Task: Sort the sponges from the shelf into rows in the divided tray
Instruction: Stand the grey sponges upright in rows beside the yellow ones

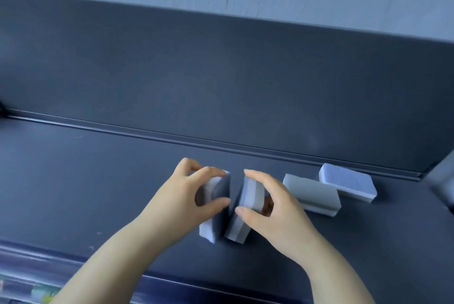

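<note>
— Hands first?
— Left hand grips one sponge on edge; right hand grips its neighbour, both on the dark shelf.
— Others?
— Grey sponge and blue-topped sponge lie flat, touching, to the right.

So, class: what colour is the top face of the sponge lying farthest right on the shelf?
Pale blue top on the rectangular two-layer sponge, grey-white beneath; head view.

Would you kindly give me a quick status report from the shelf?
Left hand gripping one sponge, right hand gripping another. Two more sponges flat on shelf, right side. Nothing in the way.
</note>
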Action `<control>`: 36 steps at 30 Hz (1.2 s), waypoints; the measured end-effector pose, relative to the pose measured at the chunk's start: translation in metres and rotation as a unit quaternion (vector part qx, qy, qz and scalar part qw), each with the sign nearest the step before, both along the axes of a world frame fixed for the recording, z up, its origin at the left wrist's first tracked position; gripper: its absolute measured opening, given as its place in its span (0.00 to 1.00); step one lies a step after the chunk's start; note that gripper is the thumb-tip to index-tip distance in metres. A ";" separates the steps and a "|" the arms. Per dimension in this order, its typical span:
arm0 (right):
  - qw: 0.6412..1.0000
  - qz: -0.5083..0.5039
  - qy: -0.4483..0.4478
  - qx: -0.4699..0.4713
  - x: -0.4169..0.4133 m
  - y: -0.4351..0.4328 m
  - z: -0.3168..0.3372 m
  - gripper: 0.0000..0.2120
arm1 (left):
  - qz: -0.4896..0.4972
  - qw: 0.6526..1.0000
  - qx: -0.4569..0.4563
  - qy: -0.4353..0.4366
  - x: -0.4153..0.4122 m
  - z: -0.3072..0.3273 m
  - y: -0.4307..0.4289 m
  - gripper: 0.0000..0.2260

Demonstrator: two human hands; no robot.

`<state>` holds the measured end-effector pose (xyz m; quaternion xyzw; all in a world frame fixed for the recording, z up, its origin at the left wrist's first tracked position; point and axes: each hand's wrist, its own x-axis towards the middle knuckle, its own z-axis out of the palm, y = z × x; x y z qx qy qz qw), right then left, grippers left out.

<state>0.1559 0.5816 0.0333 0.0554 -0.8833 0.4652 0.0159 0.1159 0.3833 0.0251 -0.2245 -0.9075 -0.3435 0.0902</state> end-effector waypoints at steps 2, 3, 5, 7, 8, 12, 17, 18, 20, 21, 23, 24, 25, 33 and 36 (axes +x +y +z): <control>1.000 0.009 -0.003 0.014 0.001 -0.001 -0.001 0.27 | -0.057 0.996 0.026 -0.062 0.004 0.003 0.001 0.24; 1.000 0.015 -0.008 0.017 0.002 -0.001 -0.001 0.28 | -0.083 0.992 0.032 -0.093 0.005 0.005 0.002 0.23; 0.999 0.027 -0.017 0.012 0.003 -0.002 -0.001 0.28 | -0.113 0.984 0.021 -0.135 0.004 0.010 0.000 0.21; 0.999 0.032 -0.008 0.009 0.003 -0.002 -0.001 0.29 | -0.133 0.979 0.000 -0.155 0.003 0.015 -0.004 0.24; 1.000 0.028 0.001 0.009 0.003 -0.002 -0.001 0.29 | -0.139 0.978 -0.013 -0.156 0.002 0.018 -0.005 0.25; 1.000 -0.008 0.020 0.019 0.003 0.001 -0.001 0.26 | -0.101 0.991 -0.056 -0.074 0.003 0.019 -0.007 0.20; 1.000 0.009 0.017 0.009 0.009 0.004 -0.001 0.25 | -0.079 0.993 -0.085 -0.031 0.008 0.008 -0.003 0.20; 1.000 0.015 0.013 0.009 0.009 0.005 0.000 0.25 | -0.081 0.993 -0.079 -0.033 0.008 0.008 -0.003 0.18; 1.000 0.024 0.009 0.012 0.010 0.008 0.001 0.27 | -0.076 0.994 -0.065 -0.039 0.009 0.009 -0.005 0.16; 1.000 0.024 0.012 0.016 0.010 0.010 0.001 0.29 | -0.065 0.995 -0.055 -0.050 0.010 0.009 -0.007 0.16; 0.999 0.018 0.029 0.027 0.008 0.010 0.002 0.34 | -0.036 0.997 -0.030 -0.067 0.011 0.010 -0.010 0.16; 0.998 0.010 0.042 0.034 0.007 0.009 0.002 0.34 | -0.019 0.997 -0.021 -0.068 0.011 0.009 -0.012 0.16; 0.998 -0.005 0.055 0.041 0.005 0.008 0.001 0.31 | -0.003 0.998 -0.013 -0.067 0.011 0.009 -0.014 0.16; 0.999 -0.003 0.032 0.040 -0.003 0.013 -0.007 0.31 | 0.077 0.997 0.009 -0.020 0.014 -0.001 -0.021 0.17; 0.989 -0.043 0.112 0.086 -0.006 0.007 -0.004 0.20 | 0.101 0.994 0.035 0.003 0.017 -0.001 -0.024 0.19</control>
